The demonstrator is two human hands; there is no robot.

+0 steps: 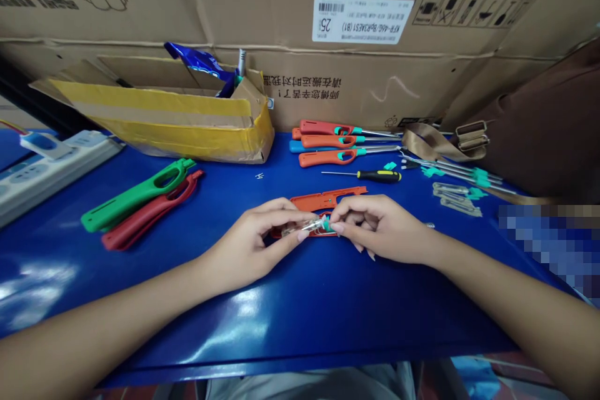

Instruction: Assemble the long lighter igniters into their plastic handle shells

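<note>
My left hand [253, 234] is closed around a clear lighter fuel tank [307, 227], thumb below and fingers above. My right hand [382, 225] pinches at the tank's right end, by a small teal part [327, 224]; what exactly sits between its fingertips is hidden. Under both hands lies an orange-red lighter shell half [319, 232], partly covered. Just behind it rests another orange shell half [314, 201], its inner side showing. A screwdriver [379, 175] with a black and yellow handle lies beyond my right hand.
Several assembled lighters [323, 158] lie at the back. On the right are metal lighter tubes [454, 170], clear tanks [454, 200] and a tan strap [424, 142]. Green [131, 197] and red [150, 212] shells lie left, near a power strip [60, 162] and a yellow-taped box [187, 128].
</note>
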